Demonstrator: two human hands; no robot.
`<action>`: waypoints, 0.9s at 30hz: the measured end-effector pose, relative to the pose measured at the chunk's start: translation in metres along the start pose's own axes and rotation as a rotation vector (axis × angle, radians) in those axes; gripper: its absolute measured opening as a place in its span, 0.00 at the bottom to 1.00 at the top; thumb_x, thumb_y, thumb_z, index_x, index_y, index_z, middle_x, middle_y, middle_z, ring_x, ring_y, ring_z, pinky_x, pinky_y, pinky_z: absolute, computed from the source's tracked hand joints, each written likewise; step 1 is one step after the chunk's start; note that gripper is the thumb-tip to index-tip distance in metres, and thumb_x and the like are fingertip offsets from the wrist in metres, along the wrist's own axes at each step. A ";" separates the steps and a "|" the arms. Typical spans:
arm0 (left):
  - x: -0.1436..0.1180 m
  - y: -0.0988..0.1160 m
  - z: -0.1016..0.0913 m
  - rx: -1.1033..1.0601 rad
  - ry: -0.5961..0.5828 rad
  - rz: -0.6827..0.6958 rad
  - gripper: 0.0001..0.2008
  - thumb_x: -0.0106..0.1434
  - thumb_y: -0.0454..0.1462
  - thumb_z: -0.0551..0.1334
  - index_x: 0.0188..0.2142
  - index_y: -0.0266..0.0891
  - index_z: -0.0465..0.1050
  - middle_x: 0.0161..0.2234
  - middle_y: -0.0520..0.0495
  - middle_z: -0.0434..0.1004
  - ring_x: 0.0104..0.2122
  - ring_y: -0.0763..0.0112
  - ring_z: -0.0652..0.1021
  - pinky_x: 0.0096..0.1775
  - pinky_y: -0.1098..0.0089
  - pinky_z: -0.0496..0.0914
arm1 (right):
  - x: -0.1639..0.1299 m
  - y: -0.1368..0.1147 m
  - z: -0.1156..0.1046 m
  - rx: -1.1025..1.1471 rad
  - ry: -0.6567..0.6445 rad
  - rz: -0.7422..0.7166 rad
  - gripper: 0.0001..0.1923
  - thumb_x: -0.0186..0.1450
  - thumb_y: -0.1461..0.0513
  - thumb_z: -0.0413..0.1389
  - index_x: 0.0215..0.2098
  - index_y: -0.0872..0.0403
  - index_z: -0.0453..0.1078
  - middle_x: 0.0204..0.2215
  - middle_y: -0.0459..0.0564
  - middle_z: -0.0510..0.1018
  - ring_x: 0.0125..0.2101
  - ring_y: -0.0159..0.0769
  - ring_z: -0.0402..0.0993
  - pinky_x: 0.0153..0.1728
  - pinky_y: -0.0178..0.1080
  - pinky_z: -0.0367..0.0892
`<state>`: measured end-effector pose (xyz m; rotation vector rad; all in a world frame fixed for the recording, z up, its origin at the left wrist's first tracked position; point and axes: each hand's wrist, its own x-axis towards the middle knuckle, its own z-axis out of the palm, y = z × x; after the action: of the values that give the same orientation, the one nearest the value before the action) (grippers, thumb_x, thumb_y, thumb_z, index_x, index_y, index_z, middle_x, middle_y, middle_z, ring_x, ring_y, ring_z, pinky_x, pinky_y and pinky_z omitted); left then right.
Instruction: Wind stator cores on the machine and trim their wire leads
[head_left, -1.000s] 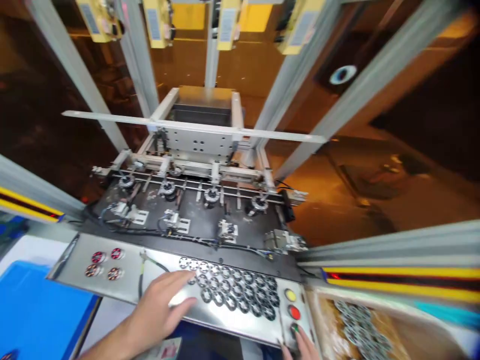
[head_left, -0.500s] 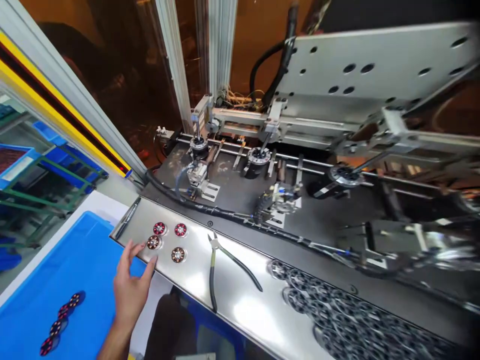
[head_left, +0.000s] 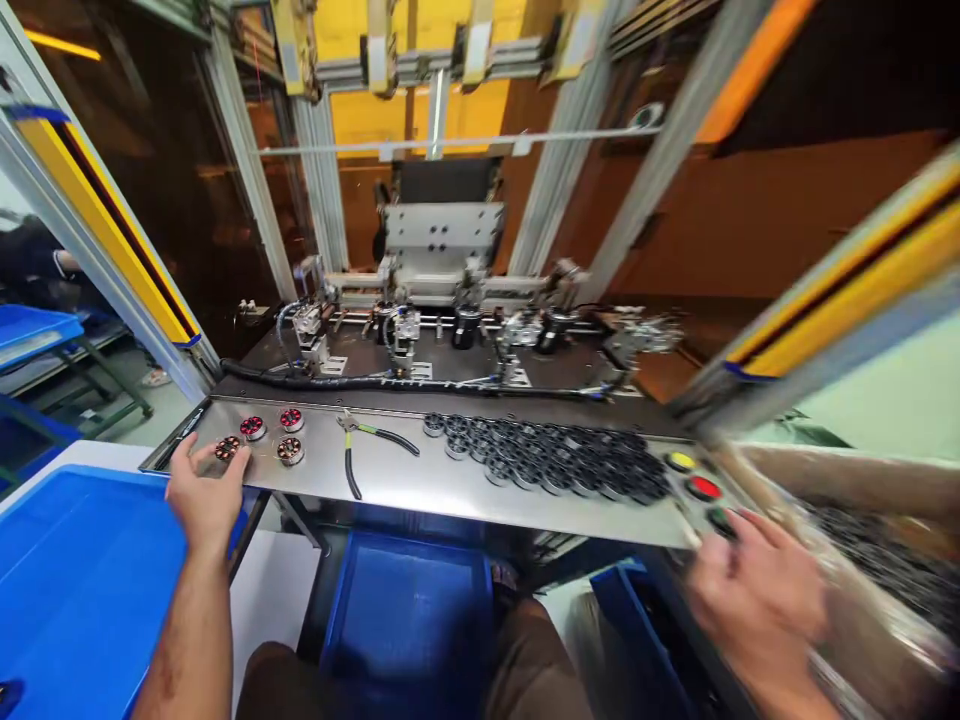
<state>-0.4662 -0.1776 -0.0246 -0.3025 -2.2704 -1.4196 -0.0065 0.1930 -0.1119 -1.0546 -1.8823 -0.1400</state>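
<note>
My left hand (head_left: 204,494) rests at the left end of a steel shelf (head_left: 442,485), its fingers spread and touching one of several small wound round parts (head_left: 289,450) with red and copper coils. My right hand (head_left: 757,592), blurred, hovers with loose fingers near the green button (head_left: 721,520) at the shelf's right end and holds nothing that I can see. A heap of dark unwound round cores (head_left: 547,455) lies along the shelf's middle and right. Pliers (head_left: 352,455) with dark handles lie between the two groups.
Behind the shelf a winding machine (head_left: 450,300) carries several stations on a black bed. Yellow (head_left: 681,461) and red (head_left: 703,488) buttons sit by the green one. A blue tray (head_left: 82,570) lies at left, a blue bin (head_left: 409,610) under the shelf, a box of cores (head_left: 885,560) at right.
The view has pulled back and swung right. My left hand moved from the blue tray's edge onto the shelf at the wound parts. My right hand has come into view near the buttons.
</note>
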 end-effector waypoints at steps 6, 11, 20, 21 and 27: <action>0.016 0.033 -0.035 -0.373 0.161 -0.078 0.32 0.45 0.37 0.73 0.49 0.42 0.63 0.37 0.55 0.72 0.34 0.65 0.78 0.48 0.50 0.75 | 0.020 -0.021 -0.016 0.211 0.043 0.051 0.21 0.66 0.52 0.49 0.45 0.59 0.72 0.45 0.68 0.75 0.50 0.58 0.71 0.52 0.62 0.66; -0.041 0.067 -0.066 -0.611 0.034 -0.069 0.32 0.45 0.38 0.74 0.48 0.44 0.63 0.38 0.54 0.74 0.33 0.71 0.78 0.44 0.55 0.78 | -0.001 -0.084 -0.076 0.422 -0.007 0.007 0.20 0.69 0.51 0.50 0.49 0.56 0.70 0.49 0.63 0.75 0.52 0.49 0.71 0.55 0.54 0.67; -0.239 0.138 -0.130 -0.645 -0.337 0.288 0.36 0.50 0.33 0.75 0.56 0.44 0.66 0.44 0.45 0.83 0.41 0.64 0.84 0.41 0.65 0.81 | -0.037 -0.232 -0.187 1.482 -1.150 0.208 0.22 0.56 0.49 0.68 0.40 0.54 0.73 0.33 0.49 0.79 0.29 0.32 0.74 0.33 0.37 0.70; -0.248 0.140 -0.137 -0.610 -0.329 0.346 0.35 0.50 0.33 0.75 0.56 0.44 0.66 0.44 0.45 0.84 0.39 0.64 0.85 0.40 0.66 0.82 | -0.040 -0.239 -0.191 1.513 -1.232 0.266 0.23 0.52 0.49 0.70 0.38 0.54 0.73 0.29 0.46 0.77 0.25 0.29 0.70 0.29 0.35 0.67; -0.260 0.132 -0.144 -0.574 -0.387 0.506 0.39 0.51 0.26 0.73 0.60 0.48 0.65 0.45 0.47 0.84 0.41 0.65 0.85 0.39 0.69 0.82 | -0.053 -0.251 -0.188 1.539 -1.411 0.455 0.23 0.55 0.46 0.67 0.26 0.55 0.69 0.17 0.39 0.68 0.18 0.24 0.60 0.21 0.31 0.56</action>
<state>-0.1482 -0.2339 0.0107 -1.3246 -1.7859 -1.7907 -0.0495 -0.0884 0.0309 -0.2617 -1.8050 2.3979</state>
